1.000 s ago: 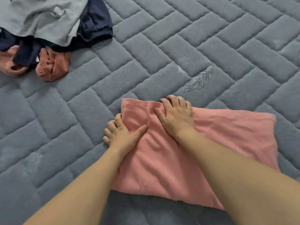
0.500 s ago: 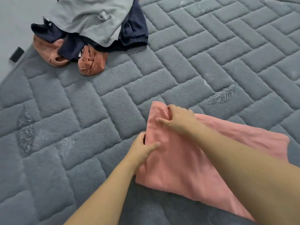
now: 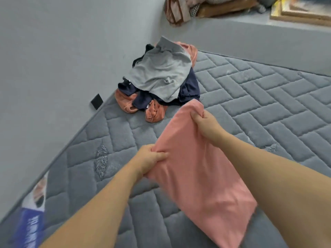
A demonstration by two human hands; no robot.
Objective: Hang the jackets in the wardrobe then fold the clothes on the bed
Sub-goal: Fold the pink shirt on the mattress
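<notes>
A folded pink garment (image 3: 197, 176) is lifted off the grey quilted bed (image 3: 259, 104), hanging at a slant towards the lower right. My left hand (image 3: 149, 161) pinches its near left edge. My right hand (image 3: 204, 123) grips its far top corner. Beyond it, near the wall, lies a loose pile of clothes (image 3: 161, 77): a grey garment on top, dark navy pieces under it, and orange-pink pieces at the front and back.
A grey wall (image 3: 62, 59) runs along the bed's left edge, with a small black square (image 3: 96, 101) on it. A ledge at the top right carries bags and fabric (image 3: 188, 9) and wooden frames (image 3: 300, 13). A blue and white object (image 3: 34, 217) lies at the bed's lower left.
Both hands went from pressing the pink garment flat to gripping its left edge and lifting it off the bed. The view swung up and left, showing the wall and the whole pile.
</notes>
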